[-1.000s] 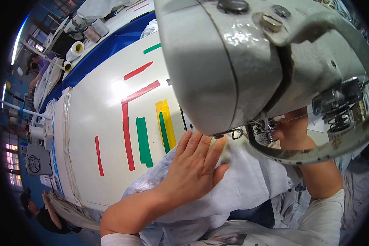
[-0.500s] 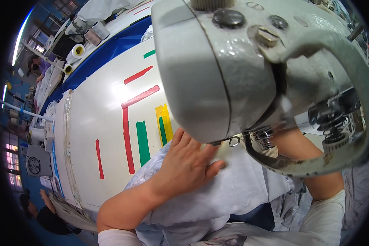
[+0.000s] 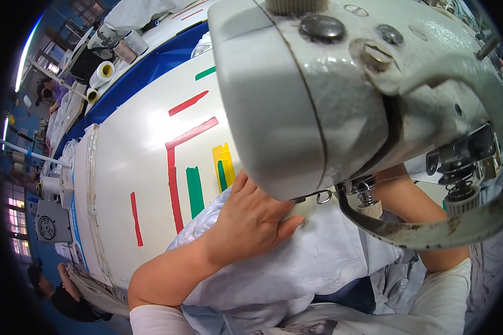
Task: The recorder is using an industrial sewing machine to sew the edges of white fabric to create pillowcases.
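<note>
My left hand (image 3: 251,223) lies flat, palm down, on white fabric (image 3: 318,262) spread over the sewing table, holding nothing. Its fingertips reach under the head of a grey-white sewing machine (image 3: 318,95), which fills the upper right. My right forearm (image 3: 413,209) comes in from the lower right and passes behind the machine's thread guard (image 3: 430,234). The machine head hides my right hand. The needle area is also hidden.
The white tabletop (image 3: 134,151) carries red, green and yellow tape strips (image 3: 194,190). Beyond its blue far edge stand thread cones (image 3: 103,72). A grey box (image 3: 50,229) hangs at the table's left. Another person (image 3: 67,296) is at lower left.
The machine head now fills more of the view. My left hand stays flat on the fabric, its fingertips tucked a little further under the machine.
</note>
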`<state>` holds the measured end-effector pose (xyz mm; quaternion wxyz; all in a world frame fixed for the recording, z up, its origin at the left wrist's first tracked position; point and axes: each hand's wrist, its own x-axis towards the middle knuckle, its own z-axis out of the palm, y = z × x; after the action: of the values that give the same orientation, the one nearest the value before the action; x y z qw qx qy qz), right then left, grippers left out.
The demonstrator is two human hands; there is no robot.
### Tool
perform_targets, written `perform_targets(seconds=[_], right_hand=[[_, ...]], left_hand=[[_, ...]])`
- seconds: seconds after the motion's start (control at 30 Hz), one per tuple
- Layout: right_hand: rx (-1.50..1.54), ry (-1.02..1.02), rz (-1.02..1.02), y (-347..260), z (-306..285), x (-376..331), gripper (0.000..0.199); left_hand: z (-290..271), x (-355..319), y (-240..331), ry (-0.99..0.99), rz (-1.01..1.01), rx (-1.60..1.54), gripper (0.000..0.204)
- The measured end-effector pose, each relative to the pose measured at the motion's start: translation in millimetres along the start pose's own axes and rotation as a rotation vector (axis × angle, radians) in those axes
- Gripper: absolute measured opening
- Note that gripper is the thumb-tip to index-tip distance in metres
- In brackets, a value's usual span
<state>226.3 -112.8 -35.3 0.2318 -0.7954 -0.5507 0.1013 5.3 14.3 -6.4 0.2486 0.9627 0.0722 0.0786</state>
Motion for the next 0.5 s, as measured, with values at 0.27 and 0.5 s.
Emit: perform_targets(seconds=[0.27, 0.5], right_hand=[[0.647, -0.018, 0.014, -16, -22, -22, 0.024], [0.846, -0.330, 0.528, -25, -77, -105, 0.028]], left_hand=[[-3, -20, -3, 0.068, -0.031, 0.080, 0.046], [6, -241, 65, 0.450, -0.262, 0.000, 0.044]])
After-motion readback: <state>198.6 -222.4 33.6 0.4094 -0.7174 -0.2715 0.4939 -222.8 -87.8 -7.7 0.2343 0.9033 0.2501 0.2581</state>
